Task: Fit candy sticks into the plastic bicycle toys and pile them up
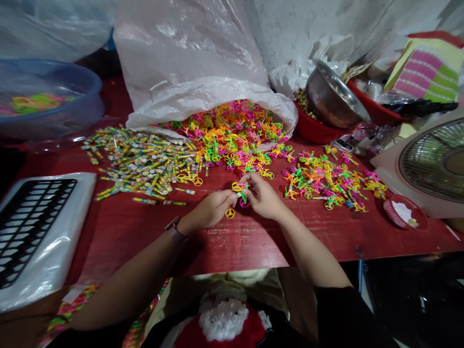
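Above the red table, my left hand (216, 207) and my right hand (264, 197) come together, both closed on one small plastic toy bicycle (237, 186) with yellow, green and magenta parts. The fingertips cover some of it. A yellow wheel (229, 213) shows just below my left fingers; I cannot tell whether it is joined to the held toy. To the left lies a heap of small printed tubes (145, 159) in clear wrap. Behind my hands, bright toy bicycles (239, 130) spill from a large white plastic bag (195, 53). A second pile of toy bicycles (326, 176) lies to the right.
A blue basin (85, 92) stands at the back left, above a plastic-wrapped stack with a black rack pattern (34, 217). At the right are a metal bowl (335, 94) in a red basin (311, 130), a fan (435, 164) and a small red basket (395, 215).
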The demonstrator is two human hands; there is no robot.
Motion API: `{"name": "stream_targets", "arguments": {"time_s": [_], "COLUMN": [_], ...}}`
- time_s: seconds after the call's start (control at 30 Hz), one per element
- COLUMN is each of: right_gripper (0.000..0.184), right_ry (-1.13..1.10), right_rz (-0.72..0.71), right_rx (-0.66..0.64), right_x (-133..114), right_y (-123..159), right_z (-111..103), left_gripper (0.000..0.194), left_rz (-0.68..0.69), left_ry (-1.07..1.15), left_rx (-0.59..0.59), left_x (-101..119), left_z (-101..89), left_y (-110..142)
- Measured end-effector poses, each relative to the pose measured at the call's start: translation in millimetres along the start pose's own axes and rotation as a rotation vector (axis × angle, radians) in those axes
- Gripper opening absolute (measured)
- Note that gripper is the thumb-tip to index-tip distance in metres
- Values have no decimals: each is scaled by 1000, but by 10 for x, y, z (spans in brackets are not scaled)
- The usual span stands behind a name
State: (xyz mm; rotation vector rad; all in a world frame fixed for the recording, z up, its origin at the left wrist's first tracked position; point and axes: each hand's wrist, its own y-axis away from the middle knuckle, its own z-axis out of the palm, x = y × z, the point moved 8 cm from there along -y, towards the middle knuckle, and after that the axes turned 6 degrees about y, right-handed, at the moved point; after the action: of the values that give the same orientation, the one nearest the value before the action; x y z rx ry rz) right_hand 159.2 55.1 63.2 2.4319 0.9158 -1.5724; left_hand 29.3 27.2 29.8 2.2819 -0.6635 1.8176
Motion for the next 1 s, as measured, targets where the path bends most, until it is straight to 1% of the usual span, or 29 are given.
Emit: {"name": "stream_targets", "arguments": {"time_s": [0.07,0.13,0.2,0.3,0.43,0.57,0.73,0.83,0.87,0.9,0.93,0.97,1.0], "right_gripper": [21,21,18,16,15,11,16,19,19,18,18,19,21], "right_ry": [-167,-239,-159,52,216,261,320,303,279,257,243,235,250], "right_rz": [18,24,17,21,52,42,6,6,11,17,23,31,49], "right_rx": [-93,-139,-84,23,73,102,112,116,101,89,93,122,189], "right_x": [44,60,66,62,65,37,-20,-43,-48,-54,-60,-65,-62], "right_y": [-11,-7,0,17,19,26,54,23,12,10,24,60,121], "right_z": [73,110,84,60,97,80,148,177,142,56,-95,-318,-610], "left_gripper": [38,37,36,34,34,35,37,38,39,39,39,38,37], "left_rz": [11,25,30,17,-8,-22,-36,-45,-38,-25,-16,-18,-31], "left_ry": [-3,-44,-123,-223,-266,-279,-235,-232,-233,-239,-257,-292,-353], "left_rx": [-71,-122,-111,-66,-19,3,24,7,-22,-54,-70,-67,-43], "left_x": [0,8,8,-7,-33,-71,-128,-93,-56,-12,29,56,60], "left_z": [37,60,42,16,7,5,33,58,63,50,0,-92,-228], "left_y": [-1,8,17,23,16,9,4,-18,-27,-34,-35,-31,-18]}}
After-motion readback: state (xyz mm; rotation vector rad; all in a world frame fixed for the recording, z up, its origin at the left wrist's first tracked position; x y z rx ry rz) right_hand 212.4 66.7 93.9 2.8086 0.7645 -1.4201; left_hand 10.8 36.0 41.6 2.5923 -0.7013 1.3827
